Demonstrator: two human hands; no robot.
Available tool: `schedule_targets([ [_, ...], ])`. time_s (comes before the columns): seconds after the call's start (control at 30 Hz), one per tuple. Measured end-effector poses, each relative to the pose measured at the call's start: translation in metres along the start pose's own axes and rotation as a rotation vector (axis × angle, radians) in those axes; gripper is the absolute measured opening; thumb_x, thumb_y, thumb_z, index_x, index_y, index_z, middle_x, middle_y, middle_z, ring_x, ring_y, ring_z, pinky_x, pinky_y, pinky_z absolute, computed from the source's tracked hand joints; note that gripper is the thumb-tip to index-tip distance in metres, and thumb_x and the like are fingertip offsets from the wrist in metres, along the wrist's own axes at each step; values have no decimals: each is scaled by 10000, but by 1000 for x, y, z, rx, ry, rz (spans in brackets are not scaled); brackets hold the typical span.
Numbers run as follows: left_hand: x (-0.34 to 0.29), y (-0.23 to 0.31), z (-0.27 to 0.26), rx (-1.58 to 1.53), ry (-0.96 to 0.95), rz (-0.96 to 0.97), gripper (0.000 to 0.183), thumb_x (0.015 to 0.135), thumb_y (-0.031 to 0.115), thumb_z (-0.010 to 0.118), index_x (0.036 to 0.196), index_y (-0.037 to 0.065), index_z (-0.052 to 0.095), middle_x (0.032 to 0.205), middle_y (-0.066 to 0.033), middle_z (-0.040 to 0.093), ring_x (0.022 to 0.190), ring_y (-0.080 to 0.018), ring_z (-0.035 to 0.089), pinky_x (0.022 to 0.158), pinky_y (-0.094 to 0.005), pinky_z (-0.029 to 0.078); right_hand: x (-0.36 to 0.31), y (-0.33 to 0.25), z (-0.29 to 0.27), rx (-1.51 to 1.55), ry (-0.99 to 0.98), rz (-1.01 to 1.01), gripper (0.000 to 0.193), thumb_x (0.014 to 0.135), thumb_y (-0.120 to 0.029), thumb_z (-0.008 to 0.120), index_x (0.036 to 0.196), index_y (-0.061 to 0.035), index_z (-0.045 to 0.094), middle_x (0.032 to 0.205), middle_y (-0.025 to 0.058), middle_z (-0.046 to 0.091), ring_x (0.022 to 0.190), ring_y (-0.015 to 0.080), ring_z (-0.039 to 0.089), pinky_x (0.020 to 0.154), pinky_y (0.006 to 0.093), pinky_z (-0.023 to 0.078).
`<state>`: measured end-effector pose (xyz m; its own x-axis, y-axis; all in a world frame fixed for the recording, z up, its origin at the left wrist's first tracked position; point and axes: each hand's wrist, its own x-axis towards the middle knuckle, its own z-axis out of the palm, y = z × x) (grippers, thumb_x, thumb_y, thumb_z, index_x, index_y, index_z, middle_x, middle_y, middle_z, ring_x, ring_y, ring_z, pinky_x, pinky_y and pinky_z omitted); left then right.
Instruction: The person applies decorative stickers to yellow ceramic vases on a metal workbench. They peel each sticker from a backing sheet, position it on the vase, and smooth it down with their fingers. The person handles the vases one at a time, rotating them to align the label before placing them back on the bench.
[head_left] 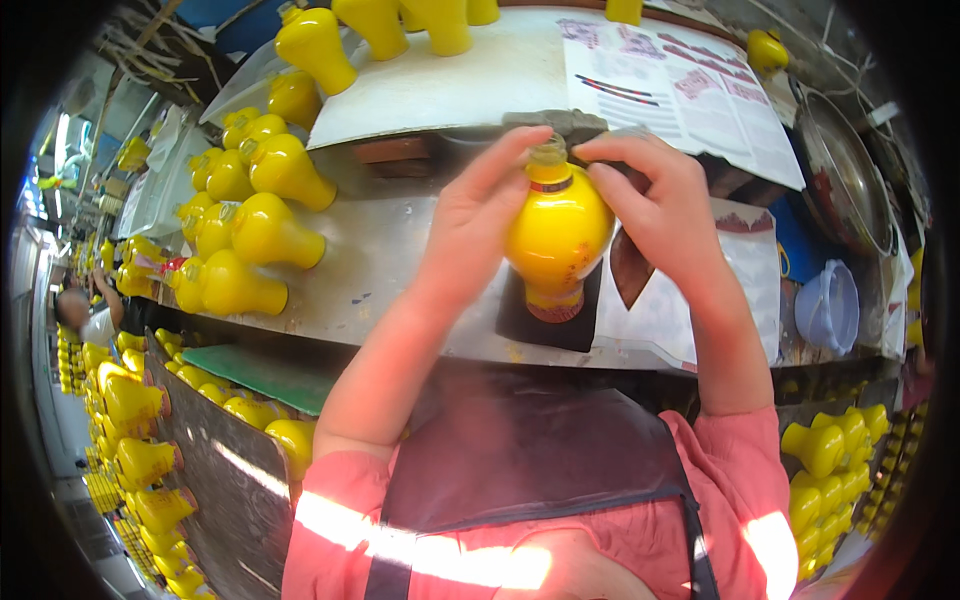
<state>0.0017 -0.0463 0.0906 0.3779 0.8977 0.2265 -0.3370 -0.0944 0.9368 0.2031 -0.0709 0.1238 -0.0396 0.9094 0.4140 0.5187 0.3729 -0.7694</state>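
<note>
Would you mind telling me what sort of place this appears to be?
Likely a workshop, perhaps for decorating bottles: many yellow bottles crowd the left side, a sheet of printed patterns lies farther back, and the left hand and right hand frame a dark-banded bottle.

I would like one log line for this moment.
yellow bottle: upright on dark mat | dark band: on neck | left hand: beside neck | right hand: beside neck

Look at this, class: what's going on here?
A person's left hand and right hand are on either side of the neck of a yellow bottle. It stands upright on a dark mat, with a narrow dark band at its neck. More yellow bottles crowd the worktable to the left.
</note>
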Motion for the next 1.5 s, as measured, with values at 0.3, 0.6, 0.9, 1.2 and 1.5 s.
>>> schedule_targets([
  [0.3, 8, 3, -6, 444, 45, 247, 238, 1026, 180, 612, 1202, 52, 709, 1157, -73, 691, 1144, -189, 622, 1033, -345, 476, -26, -20, 15, -196, -21, -492, 341, 894, 72, 656, 1209, -52, 700, 980, 133, 743, 735, 313, 696, 650, 399, 546],
  [0.6, 6, 12, 11, 594, 157, 287, 191, 853, 218, 757, 977, 76, 725, 978, -92, 705, 983, -280, 659, 887, -378, 513, -42, -1, 13, -35, 37, -397, 279, 878, 50, 721, 1146, -27, 717, 973, 111, 752, 581, 145, 620, 540, 259, 467],
  [0.9, -9, 27, 23, 596, 271, 165, 180, 794, 201, 772, 894, 72, 696, 885, -82, 690, 917, -254, 642, 827, -364, 502, -36, 8, 16, 4, 51, -460, 297, 818, 12, 777, 1107, -25, 720, 995, 112, 758, 621, 180, 646, 539, 270, 466],
  [1.2, -29, 36, 31, 640, 358, 141, 195, 820, 208, 775, 917, 60, 694, 915, -81, 704, 911, -229, 662, 822, -351, 514, -36, 0, 11, -151, -52, -846, 302, 850, -10, 750, 1147, -23, 698, 1012, 164, 737, 652, 291, 666, 584, 359, 504],
  [1.5, -41, 37, 36, 612, 423, 155, 152, 855, 133, 747, 949, 36, 678, 924, -69, 714, 914, -188, 673, 840, -324, 521, -39, 1, 10, 25, -77, -652, 301, 864, 20, 727, 1162, -17, 704, 1000, 151, 752, 668, 224, 694, 572, 305, 502],
])
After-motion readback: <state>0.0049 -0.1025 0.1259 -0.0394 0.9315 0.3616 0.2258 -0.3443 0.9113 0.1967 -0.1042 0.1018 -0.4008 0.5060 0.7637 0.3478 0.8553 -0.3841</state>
